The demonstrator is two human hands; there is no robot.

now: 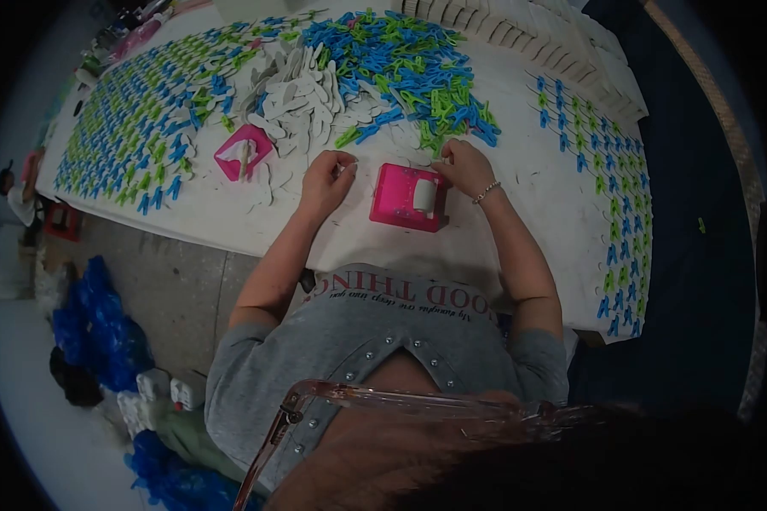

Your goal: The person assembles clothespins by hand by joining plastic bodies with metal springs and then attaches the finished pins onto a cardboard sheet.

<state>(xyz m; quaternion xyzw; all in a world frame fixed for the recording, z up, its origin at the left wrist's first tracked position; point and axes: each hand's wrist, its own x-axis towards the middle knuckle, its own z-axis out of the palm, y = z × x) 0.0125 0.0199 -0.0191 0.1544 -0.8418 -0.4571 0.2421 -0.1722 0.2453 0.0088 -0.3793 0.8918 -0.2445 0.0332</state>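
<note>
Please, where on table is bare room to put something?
Widest: between the right forearm and the peg rows at right. Smaller: between the left forearm and pink box. Crowded: far side, heaped pegs and pale pieces.

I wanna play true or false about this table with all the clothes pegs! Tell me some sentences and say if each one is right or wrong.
1. There is a bracelet on the wrist of the right hand. True.
2. The tape dispenser by the right hand is yellow. False: it is pink.
3. The big heap of clothes pegs has blue ones and green ones in it. True.
4. The left hand is touching the roll of tape. False: it is off to the left, apart from the roll.
5. The pegs at the far right are in one messy pile. False: they are spread out in rows.
</note>
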